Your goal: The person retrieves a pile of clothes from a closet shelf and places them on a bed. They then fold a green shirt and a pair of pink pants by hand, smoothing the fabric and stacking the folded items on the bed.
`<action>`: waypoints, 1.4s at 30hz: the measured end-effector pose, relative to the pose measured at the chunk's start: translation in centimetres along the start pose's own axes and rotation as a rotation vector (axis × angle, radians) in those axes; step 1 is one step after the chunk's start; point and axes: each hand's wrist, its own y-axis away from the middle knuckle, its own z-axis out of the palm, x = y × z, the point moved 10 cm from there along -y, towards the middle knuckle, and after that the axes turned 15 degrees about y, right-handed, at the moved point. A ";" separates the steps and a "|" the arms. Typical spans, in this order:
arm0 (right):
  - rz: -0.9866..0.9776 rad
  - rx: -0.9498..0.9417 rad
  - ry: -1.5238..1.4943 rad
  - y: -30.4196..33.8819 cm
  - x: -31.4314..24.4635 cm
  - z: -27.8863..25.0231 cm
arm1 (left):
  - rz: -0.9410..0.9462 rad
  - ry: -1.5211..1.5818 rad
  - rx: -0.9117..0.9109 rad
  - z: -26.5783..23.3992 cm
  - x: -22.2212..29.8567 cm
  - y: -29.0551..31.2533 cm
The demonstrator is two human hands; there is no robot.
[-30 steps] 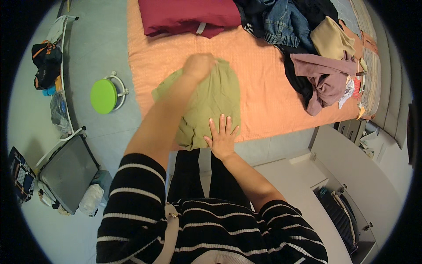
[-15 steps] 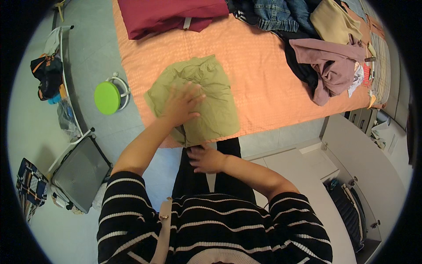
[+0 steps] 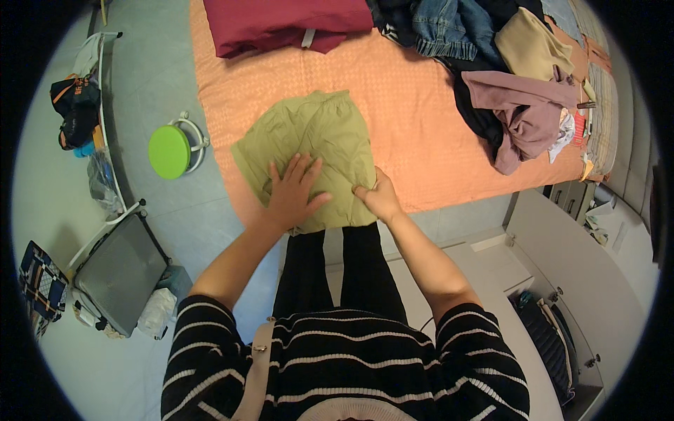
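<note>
Olive-green shorts lie spread at the near edge of a bed with an orange cover, the waistband toward the far side. My left hand rests flat on the lower middle of the shorts, fingers spread. At their right edge, my right hand pinches the cloth, thumb on top and the other fingers underneath, hidden. The shorts' near hem hangs slightly over the bed edge, above my legs.
Dark red folded fabric lies at the far side. A clothes pile with jeans and a mauve top is at the far right. A green stool and a grey suitcase stand left; an open cabinet door is at right.
My right hand has moved from below the near hem up to the shorts' right edge and gripped it. My left hand has slid slightly nearer, and the cloth looks flatter.
</note>
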 end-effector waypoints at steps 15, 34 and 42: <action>-0.445 0.062 1.008 7.0 -12.5 7.0 | -0.549 2.020 0.443 -2.0 -3.8 -2.2; -0.219 0.686 0.740 -3.4 -5.2 -7.8 | -0.626 0.896 0.518 -0.5 -7.3 0.5; -0.533 0.731 0.895 0.0 -11.2 -4.7 | -0.496 0.785 0.714 -1.3 -7.9 0.0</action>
